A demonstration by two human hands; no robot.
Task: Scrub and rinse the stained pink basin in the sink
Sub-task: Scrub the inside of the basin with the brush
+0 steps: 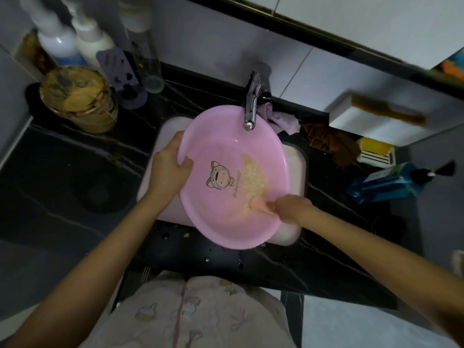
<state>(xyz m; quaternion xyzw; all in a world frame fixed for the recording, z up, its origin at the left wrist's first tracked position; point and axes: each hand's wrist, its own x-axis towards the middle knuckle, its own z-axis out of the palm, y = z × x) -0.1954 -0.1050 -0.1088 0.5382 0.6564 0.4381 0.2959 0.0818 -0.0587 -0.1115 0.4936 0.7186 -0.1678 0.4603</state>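
Observation:
A pink basin (pixel 226 146) with a cartoon print lies tilted over the white sink (pixel 298 169), under the chrome tap (pixel 251 106). A yellowish grainy stain (pixel 253 177) runs down its right inner side. My left hand (pixel 169 167) grips the basin's left rim, thumb inside. My right hand (pixel 291 205) holds a small pink-orange scrubbing cloth (pixel 263 205) and presses it on the basin's lower inner wall, at the bottom end of the stain. No water is visible from the tap.
Dark marble counter (pixel 75 172) surrounds the sink. Back left: a stained jar (pixel 80 101), bottles (pixel 75 43) and a purple holder (pixel 123 76). Right of the tap: a lilac cloth (pixel 283 119), a brown cloth (pixel 331 144), a yellow sponge (pixel 375 149), a white box (pixel 371 119), a blue pump bottle (pixel 386 184).

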